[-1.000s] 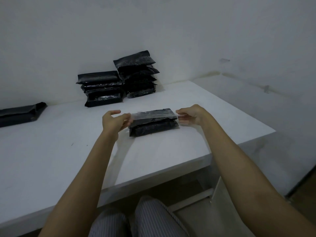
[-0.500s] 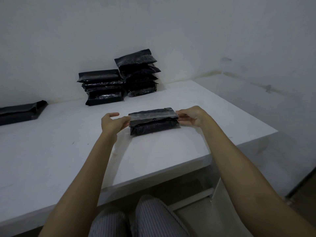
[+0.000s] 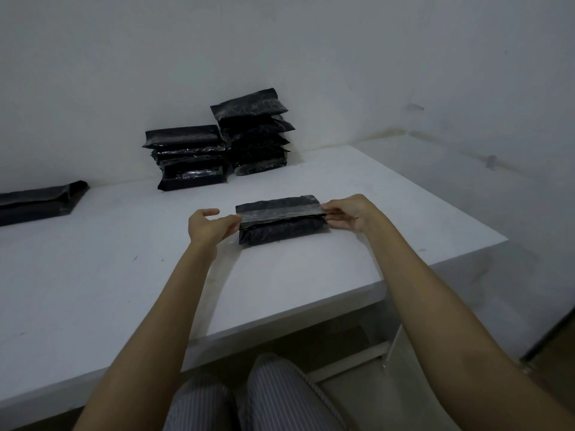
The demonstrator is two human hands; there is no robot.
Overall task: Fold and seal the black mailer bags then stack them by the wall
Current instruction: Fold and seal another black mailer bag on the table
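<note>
A black mailer bag (image 3: 281, 220) is lying on the white table (image 3: 93, 275), its long axis running left to right. The left hand (image 3: 207, 227) is pinching its left end, the right hand (image 3: 351, 213) its right end, both at the folded flap. Two stacks (image 3: 217, 144) are sitting far back against the wall.

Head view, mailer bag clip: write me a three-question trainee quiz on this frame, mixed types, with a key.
1. True or false: both hands pinch the flap of the mailer bag on the table.
2. Which stack by the wall is taller? A) left stack B) right stack
3. Fill in: the flat unfolded bags lie at the table's far ____ side.

Key:
1. True: left hand and right hand pinch its two ends.
2. B
3. left
</note>
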